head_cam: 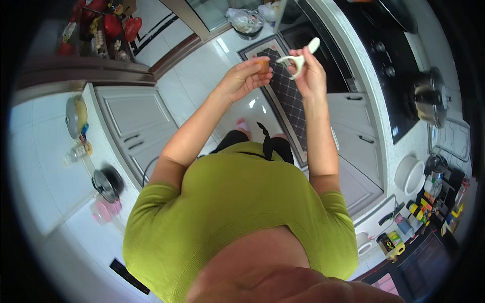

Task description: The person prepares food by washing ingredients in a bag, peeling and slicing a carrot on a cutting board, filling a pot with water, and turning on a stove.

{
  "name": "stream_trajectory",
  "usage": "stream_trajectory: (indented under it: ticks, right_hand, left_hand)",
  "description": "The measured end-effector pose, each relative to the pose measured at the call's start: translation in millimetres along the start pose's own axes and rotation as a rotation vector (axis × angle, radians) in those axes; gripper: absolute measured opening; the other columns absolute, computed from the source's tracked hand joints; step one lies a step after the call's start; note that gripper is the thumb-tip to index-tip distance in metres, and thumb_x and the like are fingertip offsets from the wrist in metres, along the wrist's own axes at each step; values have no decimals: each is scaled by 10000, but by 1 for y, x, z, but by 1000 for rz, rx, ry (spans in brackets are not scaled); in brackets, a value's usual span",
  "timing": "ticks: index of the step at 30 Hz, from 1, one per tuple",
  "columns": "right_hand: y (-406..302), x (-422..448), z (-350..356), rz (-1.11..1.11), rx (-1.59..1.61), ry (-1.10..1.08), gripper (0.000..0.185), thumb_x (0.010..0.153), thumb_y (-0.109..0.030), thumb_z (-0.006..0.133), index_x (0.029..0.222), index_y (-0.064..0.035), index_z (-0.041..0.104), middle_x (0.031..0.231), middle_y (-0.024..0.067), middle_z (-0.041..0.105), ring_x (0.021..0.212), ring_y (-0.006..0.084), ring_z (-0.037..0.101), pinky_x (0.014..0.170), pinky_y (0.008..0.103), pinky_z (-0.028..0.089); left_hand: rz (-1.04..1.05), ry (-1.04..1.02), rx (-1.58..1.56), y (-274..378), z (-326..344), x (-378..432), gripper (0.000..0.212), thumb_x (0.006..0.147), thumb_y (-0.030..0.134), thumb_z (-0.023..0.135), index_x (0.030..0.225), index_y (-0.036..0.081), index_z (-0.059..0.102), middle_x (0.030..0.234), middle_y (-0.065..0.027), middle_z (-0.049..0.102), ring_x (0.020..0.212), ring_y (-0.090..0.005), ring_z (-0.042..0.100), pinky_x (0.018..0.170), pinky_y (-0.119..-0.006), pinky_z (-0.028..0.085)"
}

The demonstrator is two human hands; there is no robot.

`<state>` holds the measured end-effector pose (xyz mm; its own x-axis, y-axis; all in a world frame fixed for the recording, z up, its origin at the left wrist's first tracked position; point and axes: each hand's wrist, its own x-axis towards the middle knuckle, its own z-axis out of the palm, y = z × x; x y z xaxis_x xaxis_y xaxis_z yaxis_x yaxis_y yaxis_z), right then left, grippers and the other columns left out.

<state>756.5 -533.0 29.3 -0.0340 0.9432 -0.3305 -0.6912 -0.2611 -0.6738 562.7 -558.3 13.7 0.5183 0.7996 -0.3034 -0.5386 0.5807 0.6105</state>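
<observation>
My left hand (244,79) pinches a stubby orange piece, probably carrot (262,66), between thumb and fingers. In my right hand (311,74) is a pale green-white Y-shaped peeler (298,62). Its handle sticks up past my thumb, and its forked head points left towards the orange piece. A small gap separates the two. Both hands are raised in front of me, over the floor and a dark chequered mat (286,92). My fingers cover part of the orange piece.
To the right runs a counter with a black hob (394,75), a lidded steel pot (430,98), a white basin (409,175) and a black-handled knife (386,219). A left-hand counter holds a lidded dark pot (108,183). A bagged container (246,24) stands on the floor ahead.
</observation>
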Motion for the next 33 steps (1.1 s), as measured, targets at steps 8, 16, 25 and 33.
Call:
stream_trajectory:
  ticks: [8,16,25,33]
  right_hand:
    - [68,155,74,54,-228,32,264,853,-269,540,700,-56,505,765,121,611,649,146,577,550,240,468]
    - [129,301,86,145,-362,90,294,853,-273,538,686,-37,486,574,50,538,445,123,529,422,238,446]
    - [206,435,30,207,-431,150,254,846,-248,545,696,-47,508,580,31,533,466,105,534,415,224,450]
    - [302,517,-64,220,-475,146,232,831,-252,567,702,-67,515,581,12,515,435,88,505,412,209,438]
  left_hand:
    - [-18,131,-159,64,-79,79,284,893,225,442,1080,22,507,954,-91,595,762,-133,532,667,-258,431]
    - [52,383,-289,85,-167,183,370,927,343,305,996,24,480,781,-104,556,650,-156,503,577,-269,400]
    - [202,498,131,58,-293,281,248,872,253,510,987,38,468,812,-60,572,683,-122,537,623,-251,449]
    - [33,273,362,12,-424,350,280,828,147,580,1056,32,463,864,-71,602,678,-93,542,622,-234,459]
